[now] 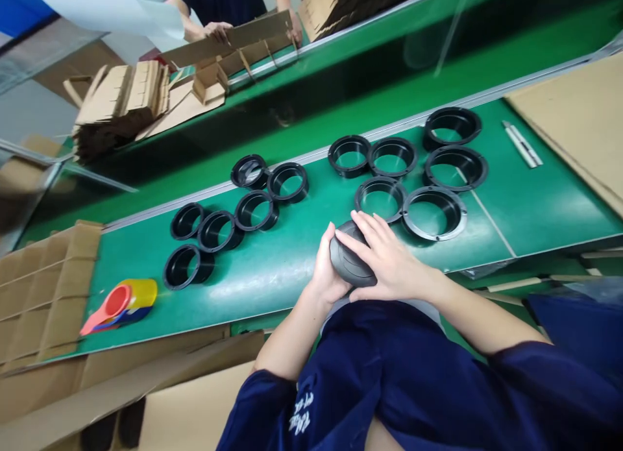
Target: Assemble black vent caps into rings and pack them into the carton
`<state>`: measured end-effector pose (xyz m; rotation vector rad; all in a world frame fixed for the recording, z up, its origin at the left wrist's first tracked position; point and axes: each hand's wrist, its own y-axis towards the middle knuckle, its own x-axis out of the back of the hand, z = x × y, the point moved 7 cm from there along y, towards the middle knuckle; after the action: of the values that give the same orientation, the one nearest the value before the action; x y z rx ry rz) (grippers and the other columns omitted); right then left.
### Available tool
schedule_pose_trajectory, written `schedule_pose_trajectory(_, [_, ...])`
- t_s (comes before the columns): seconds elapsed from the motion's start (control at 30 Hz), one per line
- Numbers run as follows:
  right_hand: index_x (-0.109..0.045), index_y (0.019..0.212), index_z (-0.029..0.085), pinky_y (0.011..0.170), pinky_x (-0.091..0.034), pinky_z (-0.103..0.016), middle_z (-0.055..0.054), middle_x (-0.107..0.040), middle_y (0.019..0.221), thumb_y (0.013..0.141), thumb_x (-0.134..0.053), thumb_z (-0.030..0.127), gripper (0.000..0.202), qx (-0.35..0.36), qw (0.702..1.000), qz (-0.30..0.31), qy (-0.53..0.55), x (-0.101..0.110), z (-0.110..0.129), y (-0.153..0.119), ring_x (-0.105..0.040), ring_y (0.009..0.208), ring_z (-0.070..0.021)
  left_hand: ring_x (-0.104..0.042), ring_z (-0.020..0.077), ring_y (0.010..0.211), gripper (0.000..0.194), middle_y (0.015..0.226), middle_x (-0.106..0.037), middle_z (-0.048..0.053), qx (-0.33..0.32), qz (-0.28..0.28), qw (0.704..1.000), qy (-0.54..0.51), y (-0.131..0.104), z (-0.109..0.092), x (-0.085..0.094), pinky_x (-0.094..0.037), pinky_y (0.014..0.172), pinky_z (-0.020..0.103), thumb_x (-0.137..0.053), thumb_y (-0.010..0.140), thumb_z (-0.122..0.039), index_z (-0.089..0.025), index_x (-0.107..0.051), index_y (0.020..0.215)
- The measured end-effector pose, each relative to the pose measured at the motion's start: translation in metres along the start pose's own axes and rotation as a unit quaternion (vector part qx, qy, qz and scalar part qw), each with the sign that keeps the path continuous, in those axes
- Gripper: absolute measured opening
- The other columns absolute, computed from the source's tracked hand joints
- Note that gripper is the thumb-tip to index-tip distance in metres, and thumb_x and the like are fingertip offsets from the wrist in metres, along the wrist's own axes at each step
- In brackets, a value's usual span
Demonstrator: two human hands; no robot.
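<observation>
While both hands clasp the disc (349, 263), left hand (325, 272) under, right hand (389, 259) fingers (363, 233) closed over it, steady it near the rings (411, 178).

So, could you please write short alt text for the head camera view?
Both hands, left hand and right hand, hold a dark grey round plastic part over a green work surface. Black plastic rings lie in groups on it, near a red and yellow tape dispenser.

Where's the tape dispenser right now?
In the head view, the red and yellow tape dispenser lies at the left on the green table, just left of the nearest black ring, beside cardboard dividers.
</observation>
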<state>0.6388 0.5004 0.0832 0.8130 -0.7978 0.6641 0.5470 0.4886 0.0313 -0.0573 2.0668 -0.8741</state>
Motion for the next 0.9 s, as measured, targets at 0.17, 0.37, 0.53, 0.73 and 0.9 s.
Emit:
schedule_pose_trajectory(0.17, [-0.033, 0.161, 0.019, 0.115, -0.032, -0.063, -0.023, -0.025, 0.159, 0.087, -0.065, 0.073, 0.098, -0.084, 0.993, -0.066, -0.059, 0.048, -0.038, -0.028, -0.030, 0.143, -0.0440, -0.065, 0.0318, 0.119, 0.077, 0.126, -0.069, 0.012, 0.031, 0.091, 0.988, 0.117, 0.007, 0.022, -0.025, -0.053, 0.098, 0.045, -0.038, 0.093, -0.081, -0.023, -0.058, 0.139])
schedule_pose_trajectory(0.37, [-0.040, 0.158, 0.013, 0.108, -0.034, -0.069, -0.029, -0.025, 0.155, 0.088, -0.061, 0.074, 0.095, -0.228, 0.941, -0.060, -0.243, 0.074, -0.111, -0.064, -0.031, 0.137, -0.0529, -0.066, 0.0240, 0.108, 0.055, 0.117, -0.069, 0.013, -0.031, 0.076, 0.956, 0.282, 0.025, 0.033, -0.013, -0.049, 0.093, 0.035, -0.059, 0.094, -0.066, -0.018, -0.068, 0.120])
schedule_pose_trajectory(0.53, [-0.038, 0.158, 0.009, 0.108, -0.035, -0.068, -0.032, -0.026, 0.156, 0.090, -0.056, 0.077, 0.098, -0.215, 0.941, 0.010, -0.261, 0.044, -0.094, -0.079, -0.035, 0.135, -0.0513, -0.065, 0.0219, 0.105, 0.045, 0.114, -0.069, 0.011, -0.073, 0.048, 0.947, 0.308, 0.027, 0.032, -0.004, -0.048, 0.093, 0.035, -0.066, 0.093, -0.054, -0.018, -0.066, 0.119])
schedule_pose_trajectory(0.73, [-0.023, 0.164, 0.012, 0.114, -0.024, -0.072, -0.026, -0.014, 0.166, 0.104, -0.033, 0.064, 0.080, -0.212, 0.950, 0.013, -0.229, 0.058, -0.065, -0.086, -0.021, 0.149, -0.0487, -0.065, 0.0232, 0.102, 0.048, 0.109, -0.068, 0.012, -0.100, 0.013, 0.940, 0.325, 0.026, 0.029, 0.010, -0.051, 0.090, 0.036, -0.073, 0.087, -0.055, -0.015, -0.069, 0.112])
schedule_pose_trajectory(0.9, [-0.012, 0.166, 0.011, 0.120, -0.021, -0.066, -0.021, -0.017, 0.167, 0.105, -0.034, 0.059, 0.080, -0.210, 0.956, -0.082, -0.189, 0.073, -0.064, -0.067, -0.017, 0.153, -0.0437, -0.067, 0.0218, 0.096, 0.045, 0.105, -0.070, 0.011, -0.125, 0.001, 0.935, 0.332, 0.028, 0.032, 0.013, -0.052, 0.085, 0.035, -0.075, 0.085, -0.053, -0.015, -0.070, 0.109])
